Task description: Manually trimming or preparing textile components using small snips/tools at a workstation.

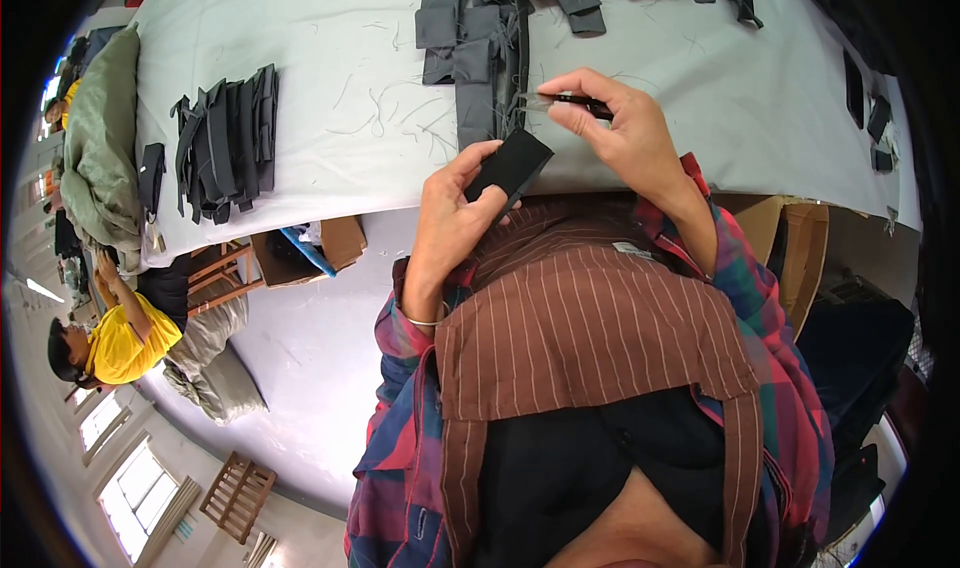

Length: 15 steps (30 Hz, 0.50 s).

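My left hand (455,208) grips a folded black fabric piece (515,163) just in front of the table edge, with the thumb on its face and fingers behind. Slightly higher and to the right, my right hand (625,128) is closed around black thread snips (585,104). Their thin, pale tips point left, above the fabric piece and apart from it. Beyond both hands lie overlapping dark fabric pieces (470,60), laid in a strip running away from me. Loose dark threads are scattered around them on the white-covered table (340,98).
A row of dark fabric pieces (225,148) lies on the table at left, and more (580,13) are at the far side. Cardboard boxes (345,240) (805,258) stand below the table. A co-worker in a yellow top (130,338) is at far left, near grey-green cloth (105,148).
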{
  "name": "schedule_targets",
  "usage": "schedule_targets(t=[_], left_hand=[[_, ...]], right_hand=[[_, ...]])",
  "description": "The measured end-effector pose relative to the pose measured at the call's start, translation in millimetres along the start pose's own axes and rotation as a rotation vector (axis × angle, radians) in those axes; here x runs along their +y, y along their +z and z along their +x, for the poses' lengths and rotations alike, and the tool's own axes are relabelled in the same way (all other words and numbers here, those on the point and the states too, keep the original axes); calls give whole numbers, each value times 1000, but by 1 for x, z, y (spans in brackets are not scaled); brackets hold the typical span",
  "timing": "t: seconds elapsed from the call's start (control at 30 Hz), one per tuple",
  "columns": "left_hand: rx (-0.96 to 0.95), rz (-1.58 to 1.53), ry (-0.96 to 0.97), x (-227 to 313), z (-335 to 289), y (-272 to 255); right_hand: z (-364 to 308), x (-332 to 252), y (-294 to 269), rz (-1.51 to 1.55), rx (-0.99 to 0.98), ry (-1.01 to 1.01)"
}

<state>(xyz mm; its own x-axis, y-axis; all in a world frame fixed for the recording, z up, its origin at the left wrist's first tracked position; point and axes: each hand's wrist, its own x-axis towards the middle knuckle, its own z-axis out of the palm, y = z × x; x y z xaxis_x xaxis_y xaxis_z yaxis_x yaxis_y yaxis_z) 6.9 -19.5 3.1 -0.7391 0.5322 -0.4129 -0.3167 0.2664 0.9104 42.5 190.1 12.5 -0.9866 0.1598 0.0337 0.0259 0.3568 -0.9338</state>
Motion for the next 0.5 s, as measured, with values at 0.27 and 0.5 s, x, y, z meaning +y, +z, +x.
schedule_targets(t=[0.27, 0.5], left_hand=[[-22, 106, -15, -2, -6, -2], [100, 359, 265, -15, -8, 8]], right_hand=[[-13, 4, -2, -226, -85, -81], [-10, -4, 6, -126, -151, 28]])
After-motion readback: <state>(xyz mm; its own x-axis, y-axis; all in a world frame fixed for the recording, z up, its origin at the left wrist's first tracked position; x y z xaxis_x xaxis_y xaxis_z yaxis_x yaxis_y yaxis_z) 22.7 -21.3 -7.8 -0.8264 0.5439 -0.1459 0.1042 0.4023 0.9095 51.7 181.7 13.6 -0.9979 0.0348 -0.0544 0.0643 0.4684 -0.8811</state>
